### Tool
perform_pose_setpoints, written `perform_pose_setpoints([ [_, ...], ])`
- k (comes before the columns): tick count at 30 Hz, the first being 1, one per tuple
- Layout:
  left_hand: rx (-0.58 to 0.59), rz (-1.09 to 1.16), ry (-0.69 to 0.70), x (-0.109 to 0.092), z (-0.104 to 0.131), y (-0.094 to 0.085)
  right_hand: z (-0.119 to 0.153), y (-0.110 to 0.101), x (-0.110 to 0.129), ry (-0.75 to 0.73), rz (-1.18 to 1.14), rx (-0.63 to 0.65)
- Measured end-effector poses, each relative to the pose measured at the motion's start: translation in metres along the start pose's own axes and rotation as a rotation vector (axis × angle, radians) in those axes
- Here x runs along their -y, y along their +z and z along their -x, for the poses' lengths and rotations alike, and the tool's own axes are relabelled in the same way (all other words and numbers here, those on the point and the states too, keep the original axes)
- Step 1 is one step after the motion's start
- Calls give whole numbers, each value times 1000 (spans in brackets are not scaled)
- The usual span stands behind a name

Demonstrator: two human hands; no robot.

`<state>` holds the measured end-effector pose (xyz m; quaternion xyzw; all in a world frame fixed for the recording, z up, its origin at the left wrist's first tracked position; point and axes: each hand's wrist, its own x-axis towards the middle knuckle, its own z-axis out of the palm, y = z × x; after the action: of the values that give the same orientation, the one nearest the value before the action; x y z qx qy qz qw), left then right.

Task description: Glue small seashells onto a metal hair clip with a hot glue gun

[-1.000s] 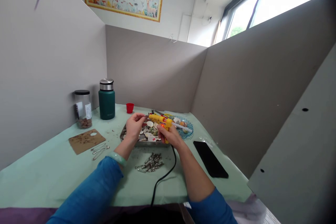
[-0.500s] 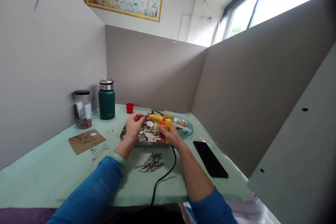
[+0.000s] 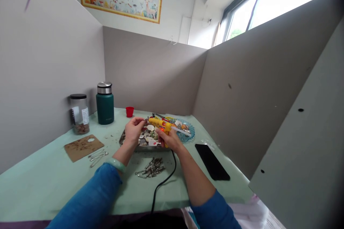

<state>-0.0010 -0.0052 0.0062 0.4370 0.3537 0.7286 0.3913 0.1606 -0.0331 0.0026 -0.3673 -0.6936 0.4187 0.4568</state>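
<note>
My right hand (image 3: 170, 139) grips a yellow hot glue gun (image 3: 160, 124), with a red light lit on its side and a pale glue stick (image 3: 181, 131) poking out of its back. The gun's nozzle points left, close to the fingertips of my left hand (image 3: 133, 128). Those fingertips pinch something small and dark that I cannot make out. Both hands are above a metal tray (image 3: 150, 148) of shells and small pieces. In front of the tray lies a pile of small metal clasps (image 3: 151, 168). The gun's black cord (image 3: 163, 183) runs down to the table's front edge.
A blue glass plate (image 3: 191, 136) with shells stands right of the tray, a black phone (image 3: 212, 162) nearer. At left are a brown card (image 3: 83, 147), large safety pins (image 3: 97, 156), a jar (image 3: 80, 114) and a green flask (image 3: 105, 107). A red cup (image 3: 129, 111) stands behind.
The whole view has shifted slightly, so things appear a little further left. My hands keep nearly the same pose, the glue gun's nozzle still by my left fingertips.
</note>
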Motion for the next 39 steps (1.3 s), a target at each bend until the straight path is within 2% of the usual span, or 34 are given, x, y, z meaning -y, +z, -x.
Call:
perform_pose_setpoints([
  [39,24,-23,3,0,0,-1,1,-1,-1,-23,46,9],
])
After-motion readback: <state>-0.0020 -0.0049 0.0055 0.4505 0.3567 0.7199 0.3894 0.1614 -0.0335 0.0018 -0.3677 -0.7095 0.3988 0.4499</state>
